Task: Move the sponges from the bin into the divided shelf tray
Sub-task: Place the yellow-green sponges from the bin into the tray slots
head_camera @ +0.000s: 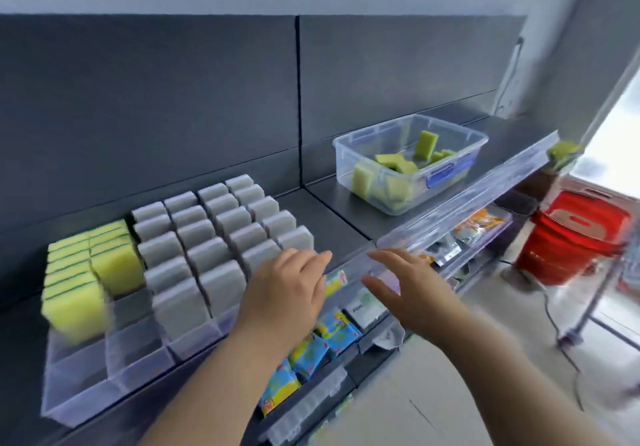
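Head view: dark shelf [332, 227] bears tray [79, 402], bin [346, 158]; left hand [291, 290], right hand [412, 290]: fingers [384, 259] relaxed.

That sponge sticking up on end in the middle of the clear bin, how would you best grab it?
Probably pinch the sponge by its raised top end, thumb on one broad face and fingers on the other, coming straight down from above. It stands tilted, so that end sticks up free, while the walls of the bin block any approach from the side.
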Tool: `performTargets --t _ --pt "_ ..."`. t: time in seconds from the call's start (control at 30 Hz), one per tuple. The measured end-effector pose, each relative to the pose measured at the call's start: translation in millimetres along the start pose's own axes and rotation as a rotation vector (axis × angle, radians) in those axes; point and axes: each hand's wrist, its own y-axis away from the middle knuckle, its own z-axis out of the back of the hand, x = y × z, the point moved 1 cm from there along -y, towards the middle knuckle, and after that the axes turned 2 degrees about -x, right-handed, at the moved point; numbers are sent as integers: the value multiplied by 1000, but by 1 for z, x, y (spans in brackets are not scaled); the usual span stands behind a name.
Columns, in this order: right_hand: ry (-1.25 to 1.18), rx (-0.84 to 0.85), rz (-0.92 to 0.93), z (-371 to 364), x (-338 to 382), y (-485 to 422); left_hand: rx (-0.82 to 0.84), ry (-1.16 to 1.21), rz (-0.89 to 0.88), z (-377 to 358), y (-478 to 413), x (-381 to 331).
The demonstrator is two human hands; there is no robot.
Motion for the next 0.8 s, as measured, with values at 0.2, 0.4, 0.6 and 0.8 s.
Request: performTargets --t 0.2,0.4,0.6,0.8 --pt "28 69 -295 3 -118 90 230 26 -31 -93 6 -73" --pt "8 20 -416 26 -183 95 289 12 -33 -134 -49 -104" --pt "7 -71 -390 60 -242 12 116 29 25 -169 -158 -90" --pt "13 -174 -348 120 -295 -102 46 12 40 -212 -275 -62"
